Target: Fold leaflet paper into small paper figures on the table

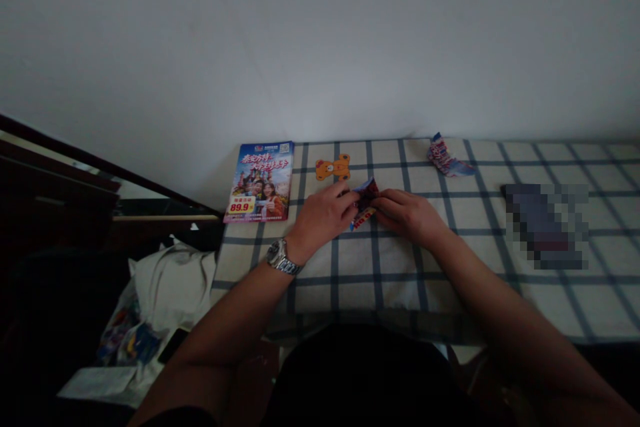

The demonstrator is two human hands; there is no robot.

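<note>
Both my hands meet over a small folded piece of printed paper on the checked tablecloth. My left hand, with a metal watch on its wrist, pinches the paper's left side with closed fingers. My right hand grips its right side, fingers curled. The paper is blue and red and partly hidden by my fingers.
A colourful flyer lies at the table's far left corner. An orange bear-shaped cutout lies just beyond my hands. Another folded printed paper rests near the wall. A blurred dark object is at right. Bags and cloth lie on the floor, left.
</note>
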